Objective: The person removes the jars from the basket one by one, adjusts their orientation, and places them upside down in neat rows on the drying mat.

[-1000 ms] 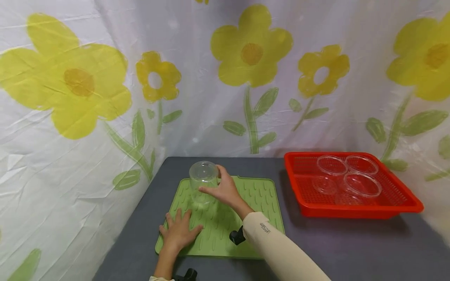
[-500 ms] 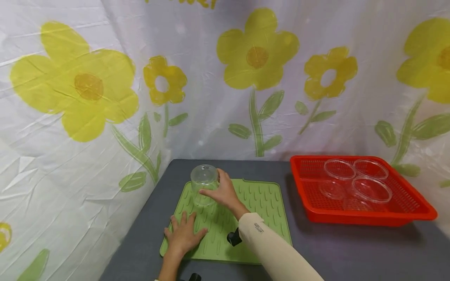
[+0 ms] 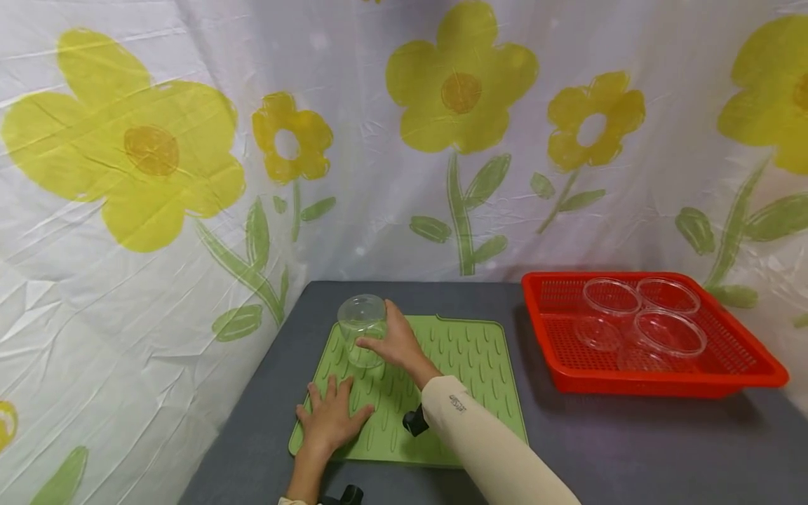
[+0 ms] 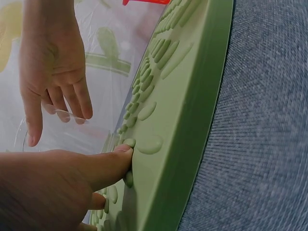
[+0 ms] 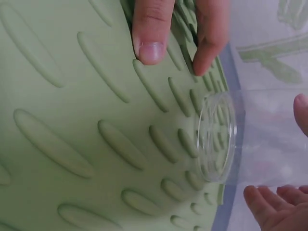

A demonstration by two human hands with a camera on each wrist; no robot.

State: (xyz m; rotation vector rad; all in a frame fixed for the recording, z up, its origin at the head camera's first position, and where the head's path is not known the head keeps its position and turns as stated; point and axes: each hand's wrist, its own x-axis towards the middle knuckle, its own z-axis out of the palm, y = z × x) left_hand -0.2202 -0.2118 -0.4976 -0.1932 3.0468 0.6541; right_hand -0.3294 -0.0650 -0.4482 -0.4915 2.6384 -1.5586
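Note:
My right hand holds a clear plastic cup, thumb on the near side and fingers round the right. The cup is over the far left part of a green ridged mat. In the right wrist view, the ringed end of the cup faces the mat, close to its edge. My left hand rests on the mat's near left part with its fingers spread. Its thumb tip touches the ridges in the left wrist view, where the right hand shows beyond it.
A red perforated basket stands to the right on the grey tabletop. Three clear plastic cups, one of them the front cup, sit inside it. A white curtain with yellow flowers closes off the back and left.
The right hand and the cup have shifted slightly left over the mat. The left hand stays spread in the same spot on it. The head view has shifted a little.

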